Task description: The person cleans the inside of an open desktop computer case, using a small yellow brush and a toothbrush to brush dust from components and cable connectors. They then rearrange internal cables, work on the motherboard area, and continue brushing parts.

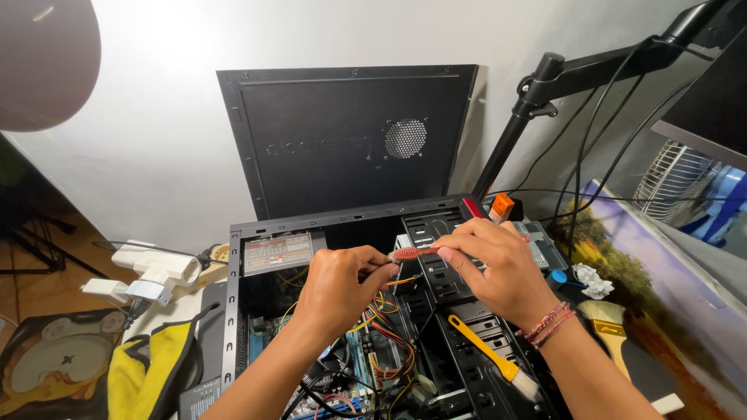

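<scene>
— What are you seeing at the hands?

— I'm looking at a red-handled screwdriver lying level above the open computer case, just over the drive bays. My right hand is pinching the handle, fingers closed on it. My left hand is curled shut at the tip end; whether it's gripping the shaft or a wire, I cannot tell.

— Room to move?

— The case's rim is running along the left and back, and a wire bundle is crowding below. To the right, bare bays are lying open.

— Counts?

— I'm counting one screwdriver, two brushes: a yellow brush resting on the bays, a wide paintbrush on the surface. One side panel is leaning against the wall.
</scene>
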